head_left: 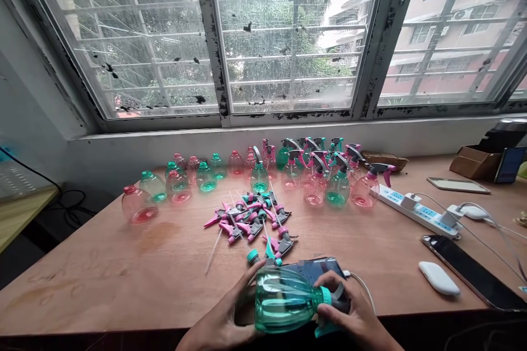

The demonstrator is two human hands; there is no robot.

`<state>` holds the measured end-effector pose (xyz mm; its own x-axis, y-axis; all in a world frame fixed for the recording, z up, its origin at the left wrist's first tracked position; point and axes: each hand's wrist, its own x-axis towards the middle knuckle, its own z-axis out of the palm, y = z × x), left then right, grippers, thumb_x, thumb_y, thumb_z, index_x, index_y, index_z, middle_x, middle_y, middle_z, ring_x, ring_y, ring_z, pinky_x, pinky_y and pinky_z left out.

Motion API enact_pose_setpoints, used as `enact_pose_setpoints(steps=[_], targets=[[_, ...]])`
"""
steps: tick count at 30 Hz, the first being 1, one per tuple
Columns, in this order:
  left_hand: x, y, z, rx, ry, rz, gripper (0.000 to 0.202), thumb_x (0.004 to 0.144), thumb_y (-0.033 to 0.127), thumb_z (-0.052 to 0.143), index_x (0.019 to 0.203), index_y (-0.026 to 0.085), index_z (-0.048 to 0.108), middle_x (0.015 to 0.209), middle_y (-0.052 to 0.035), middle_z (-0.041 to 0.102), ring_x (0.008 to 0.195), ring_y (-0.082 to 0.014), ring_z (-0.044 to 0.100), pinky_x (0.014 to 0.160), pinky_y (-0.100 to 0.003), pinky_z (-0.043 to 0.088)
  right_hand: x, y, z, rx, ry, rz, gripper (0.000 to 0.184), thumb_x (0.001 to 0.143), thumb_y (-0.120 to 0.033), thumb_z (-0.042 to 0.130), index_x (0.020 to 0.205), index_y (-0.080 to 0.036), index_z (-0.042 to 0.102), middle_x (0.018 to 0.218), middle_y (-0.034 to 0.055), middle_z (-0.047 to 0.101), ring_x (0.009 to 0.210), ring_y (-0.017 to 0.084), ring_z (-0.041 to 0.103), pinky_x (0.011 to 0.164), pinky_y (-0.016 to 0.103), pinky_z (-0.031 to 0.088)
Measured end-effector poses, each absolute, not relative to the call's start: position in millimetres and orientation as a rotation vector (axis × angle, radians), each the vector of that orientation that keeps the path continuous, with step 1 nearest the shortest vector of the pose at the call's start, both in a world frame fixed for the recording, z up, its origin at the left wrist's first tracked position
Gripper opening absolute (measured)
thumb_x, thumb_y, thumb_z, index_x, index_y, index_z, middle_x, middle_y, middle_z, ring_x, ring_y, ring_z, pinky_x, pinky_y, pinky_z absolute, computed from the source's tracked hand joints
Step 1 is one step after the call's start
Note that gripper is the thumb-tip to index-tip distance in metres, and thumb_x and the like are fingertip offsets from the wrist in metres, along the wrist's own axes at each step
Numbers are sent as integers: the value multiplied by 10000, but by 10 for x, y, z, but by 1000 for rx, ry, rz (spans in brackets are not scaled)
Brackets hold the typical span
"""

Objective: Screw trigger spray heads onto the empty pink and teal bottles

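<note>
A clear green spray bottle (284, 300) lies on its side in the air at the table's front edge, base to the left. My left hand (230, 307) grips it around the base end. At its neck, my right hand (349, 307) has its fingers closed on the teal collar of the grey spray head (341, 300). Behind the bottle is a heap of loose pink, teal and grey trigger spray heads (251, 216) with thin tubes. Partly hidden behind the bottle, a phone (317, 269) with a white cable lies on the table.
Several open pink and green bottles (206, 177) stand at the back left of the wooden table (164, 274). Bottles with spray heads (337, 186) crowd the back right. A power strip (415, 213), a white case (438, 278) and a dark phone (473, 271) lie to the right.
</note>
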<state>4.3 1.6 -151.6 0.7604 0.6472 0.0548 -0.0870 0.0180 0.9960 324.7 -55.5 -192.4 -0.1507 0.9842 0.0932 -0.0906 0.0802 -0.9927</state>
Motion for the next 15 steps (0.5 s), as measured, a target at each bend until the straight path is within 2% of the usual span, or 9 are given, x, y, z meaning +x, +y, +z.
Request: enact_pose_setpoints(steps=[1,3,5,7,9,13,15], targets=[[38,13,-1537,1446,500,608,1057,915,382,912,1752,427,267,1833,-132,353,1664,-407,404,1339,-627,362,3245,-557,-1917,-1001,-1298,1291,474,884,-611,900,1099,-221,735,801,7,752,709,222,762,656,308,614],[16,19,-1601,1434,537,616,1264,775,422,1021,1760,428,230,1844,-133,328,1672,-434,377,1343,-643,347,3242,-559,-1909,-1001,-1305,1275,464,878,-596,910,1088,-218,743,817,9,749,708,214,754,650,299,604],[-9,35,-1648,1429,564,610,1325,667,450,1077,1741,400,304,1826,-137,366,1669,-455,369,1351,-654,325,3242,-559,-1912,-1005,-1305,1273,462,880,-595,908,1089,-217,745,818,8,747,705,210,755,649,293,594],[-18,43,-1638,1442,556,593,1170,702,459,1055,1685,360,429,1783,-141,444,1649,-457,407,1352,-654,321,3245,-559,-1923,-1011,-1305,1278,470,878,-603,908,1091,-217,744,812,6,743,701,213,759,645,296,595],[-6,34,-1580,1471,519,593,1074,759,436,1023,1667,358,455,1771,-137,462,1638,-448,431,1345,-647,337,3248,-559,-1937,-1016,-1305,1288,479,876,-612,906,1091,-217,739,809,6,743,704,217,764,649,303,605],[33,-3,-1492,1505,502,621,958,942,402,875,1733,389,334,1822,-126,375,1668,-399,394,1352,-606,344,3246,-561,-1945,-1001,-1282,1342,513,880,-638,896,1098,-211,713,781,7,743,708,230,786,666,326,631],[29,-1,-1516,1511,522,629,1029,932,406,887,1755,409,269,1839,-117,339,1685,-394,362,1365,-605,316,3239,-564,-1933,-996,-1268,1347,520,871,-633,907,1096,-208,710,787,5,739,699,223,785,650,314,628]])
